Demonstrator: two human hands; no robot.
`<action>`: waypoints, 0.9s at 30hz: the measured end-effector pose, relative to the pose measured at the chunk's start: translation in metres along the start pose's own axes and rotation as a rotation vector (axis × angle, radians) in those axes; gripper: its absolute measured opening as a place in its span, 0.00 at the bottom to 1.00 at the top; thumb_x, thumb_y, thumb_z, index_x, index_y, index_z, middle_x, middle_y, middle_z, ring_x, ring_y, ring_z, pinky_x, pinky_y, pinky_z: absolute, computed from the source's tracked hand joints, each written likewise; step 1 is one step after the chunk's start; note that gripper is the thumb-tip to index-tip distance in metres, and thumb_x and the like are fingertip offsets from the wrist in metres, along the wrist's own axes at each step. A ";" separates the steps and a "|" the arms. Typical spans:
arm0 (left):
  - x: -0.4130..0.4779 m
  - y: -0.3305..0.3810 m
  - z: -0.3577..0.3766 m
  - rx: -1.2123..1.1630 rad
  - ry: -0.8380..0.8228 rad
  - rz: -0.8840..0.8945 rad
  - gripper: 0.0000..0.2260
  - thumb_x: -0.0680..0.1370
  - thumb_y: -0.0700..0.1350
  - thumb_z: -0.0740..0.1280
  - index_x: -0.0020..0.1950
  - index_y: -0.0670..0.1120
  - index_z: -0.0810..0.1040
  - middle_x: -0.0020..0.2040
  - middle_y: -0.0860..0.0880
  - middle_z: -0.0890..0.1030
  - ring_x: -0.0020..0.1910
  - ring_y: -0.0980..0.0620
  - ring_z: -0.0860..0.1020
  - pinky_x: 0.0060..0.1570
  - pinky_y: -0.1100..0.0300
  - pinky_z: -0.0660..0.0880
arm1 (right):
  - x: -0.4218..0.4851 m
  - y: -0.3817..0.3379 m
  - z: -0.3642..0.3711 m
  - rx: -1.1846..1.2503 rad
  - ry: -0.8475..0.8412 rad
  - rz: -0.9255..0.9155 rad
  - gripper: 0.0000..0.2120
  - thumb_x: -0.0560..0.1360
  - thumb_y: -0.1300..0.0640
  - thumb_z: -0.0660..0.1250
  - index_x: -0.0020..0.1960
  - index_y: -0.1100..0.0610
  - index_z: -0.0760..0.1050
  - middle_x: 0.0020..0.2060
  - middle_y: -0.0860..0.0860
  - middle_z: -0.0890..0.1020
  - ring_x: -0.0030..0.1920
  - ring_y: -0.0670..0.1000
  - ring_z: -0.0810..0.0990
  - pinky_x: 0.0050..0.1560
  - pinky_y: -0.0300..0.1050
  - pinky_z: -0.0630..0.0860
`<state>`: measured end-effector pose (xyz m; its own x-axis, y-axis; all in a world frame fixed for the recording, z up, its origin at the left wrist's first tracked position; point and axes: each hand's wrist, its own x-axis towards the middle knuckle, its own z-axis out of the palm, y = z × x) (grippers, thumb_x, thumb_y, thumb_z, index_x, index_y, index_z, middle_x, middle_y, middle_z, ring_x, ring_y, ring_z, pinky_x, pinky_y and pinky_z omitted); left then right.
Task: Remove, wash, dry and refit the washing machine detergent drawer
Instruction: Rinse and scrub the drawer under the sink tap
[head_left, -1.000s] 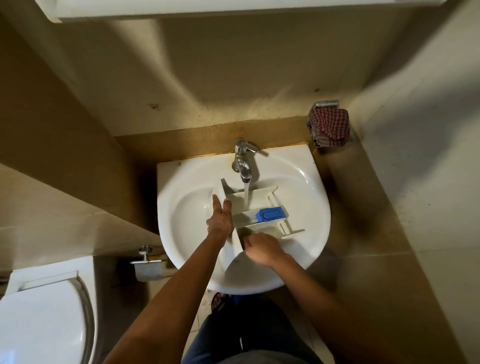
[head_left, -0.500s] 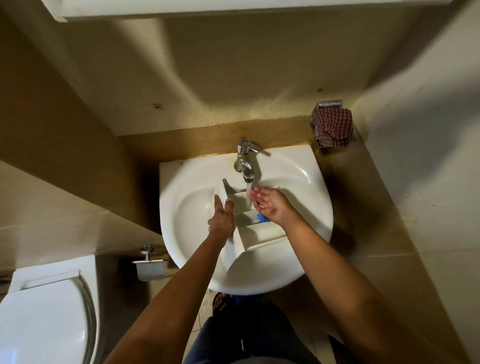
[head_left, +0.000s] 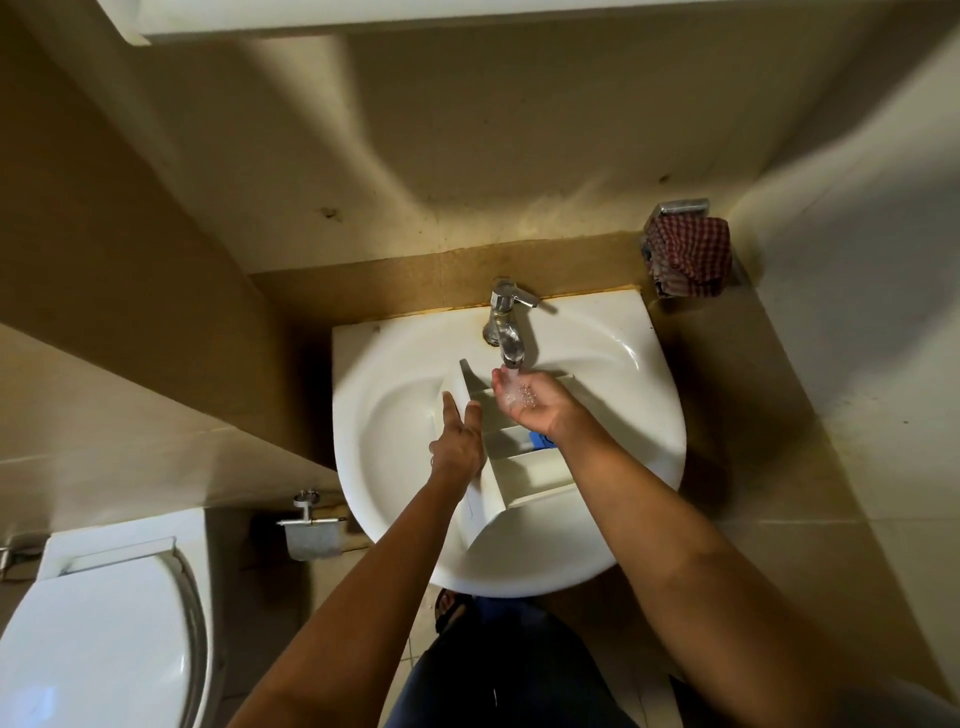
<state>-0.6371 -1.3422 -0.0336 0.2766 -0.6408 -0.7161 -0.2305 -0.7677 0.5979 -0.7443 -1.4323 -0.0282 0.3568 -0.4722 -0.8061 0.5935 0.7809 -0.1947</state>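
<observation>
The white detergent drawer (head_left: 524, 475) lies in the white basin (head_left: 395, 415), with a blue insert (head_left: 543, 440) partly hidden under my right wrist. My left hand (head_left: 460, 441) holds the drawer's left side, fingers stretched along its wall and thumb on the other side. My right hand (head_left: 530, 400) is cupped palm up over the drawer, directly under the chrome tap (head_left: 506, 325). Water runs from the spout into that palm.
A red checked cloth (head_left: 688, 254) hangs from a metal holder on the wall at the right of the basin. A toilet (head_left: 98, 634) stands at the lower left, with a paper holder (head_left: 311, 530) beside the basin. Walls close in on both sides.
My right hand left the drawer's near end and rose under the tap, turning palm up to catch the water. My left hand kept its hold on the drawer's left side.
</observation>
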 end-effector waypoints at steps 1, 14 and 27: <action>0.000 -0.001 0.000 -0.019 -0.002 0.006 0.28 0.81 0.62 0.47 0.79 0.58 0.45 0.75 0.36 0.63 0.71 0.34 0.65 0.70 0.43 0.63 | -0.005 0.002 -0.001 -0.115 -0.038 0.026 0.09 0.80 0.65 0.58 0.44 0.63 0.75 0.37 0.55 0.81 0.37 0.50 0.81 0.33 0.39 0.80; -0.002 -0.001 0.000 -0.034 0.008 0.021 0.26 0.83 0.59 0.49 0.79 0.57 0.46 0.75 0.39 0.64 0.71 0.35 0.64 0.70 0.44 0.61 | -0.032 0.045 -0.094 -2.357 -0.118 -0.835 0.24 0.83 0.51 0.48 0.78 0.53 0.51 0.77 0.47 0.52 0.77 0.46 0.48 0.75 0.42 0.39; -0.006 0.002 0.001 -0.082 0.003 0.018 0.28 0.81 0.62 0.48 0.79 0.58 0.44 0.76 0.38 0.61 0.71 0.35 0.65 0.70 0.41 0.63 | -0.047 0.032 -0.112 -1.994 0.350 -0.645 0.22 0.84 0.55 0.48 0.76 0.57 0.59 0.75 0.51 0.62 0.75 0.49 0.59 0.73 0.40 0.54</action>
<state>-0.6397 -1.3394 -0.0284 0.2763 -0.6541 -0.7042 -0.1586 -0.7537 0.6378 -0.8226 -1.3400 -0.0592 0.2112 -0.8927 -0.3982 -0.9103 -0.0313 -0.4127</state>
